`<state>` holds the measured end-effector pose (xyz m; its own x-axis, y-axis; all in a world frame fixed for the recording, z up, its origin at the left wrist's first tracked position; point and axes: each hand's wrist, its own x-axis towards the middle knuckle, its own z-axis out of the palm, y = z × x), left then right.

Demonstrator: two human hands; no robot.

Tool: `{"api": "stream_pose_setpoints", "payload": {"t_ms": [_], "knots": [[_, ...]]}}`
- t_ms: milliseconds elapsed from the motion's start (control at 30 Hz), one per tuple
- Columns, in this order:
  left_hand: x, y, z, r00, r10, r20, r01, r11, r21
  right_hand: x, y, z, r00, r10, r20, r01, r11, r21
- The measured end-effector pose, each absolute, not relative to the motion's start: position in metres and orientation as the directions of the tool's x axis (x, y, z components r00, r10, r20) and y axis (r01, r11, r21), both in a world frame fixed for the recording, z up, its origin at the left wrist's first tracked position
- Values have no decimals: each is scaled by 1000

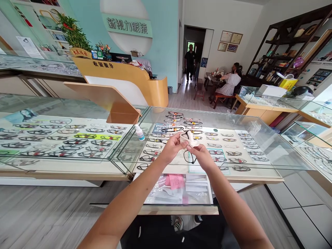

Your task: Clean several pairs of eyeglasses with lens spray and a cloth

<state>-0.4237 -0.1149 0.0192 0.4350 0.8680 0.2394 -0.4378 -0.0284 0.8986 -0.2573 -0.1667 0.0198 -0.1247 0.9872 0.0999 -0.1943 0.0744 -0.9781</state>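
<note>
Over the glass display counter, my left hand (173, 146) is closed around a white cloth (191, 141), which is wrapped about part of a pair of black-framed eyeglasses. My right hand (201, 155) pinches the eyeglasses (190, 157) close by, its fingertips also touching the cloth. One lens hangs below the fingers; the other part of the frame is hidden by the cloth and fingers. To the left, a small white spray bottle (139, 133) with a blue-and-pink label stands on the glass top.
Many spectacle frames lie inside the glass counter (261, 128). An open drawer (210, 193) with plastic sleeves and pink paper juts out below my arms. A brown board-like box (121, 112) sits at left. A person (190, 60) stands in the doorway; others sit at a table.
</note>
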Motion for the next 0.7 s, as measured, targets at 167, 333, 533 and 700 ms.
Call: {"api": "stream_pose_setpoints", "payload": {"t_ms": [167,333,533,700], "knots": [[-418,-114,15,331,908,255,-415,-102,904,-261,-169,23,-135,988,80,-156,58,-986],[-424,-115,27,391,897,208,-458,-7,889,-254,-168,22,-119,988,99,-128,83,-988],[-430,-116,30,516,831,210,-419,30,907,-251,-167,22,-115,985,130,-203,104,-974],[-424,-113,23,453,863,224,-350,-59,935,-259,-166,19,-113,985,129,-170,109,-979]]}}
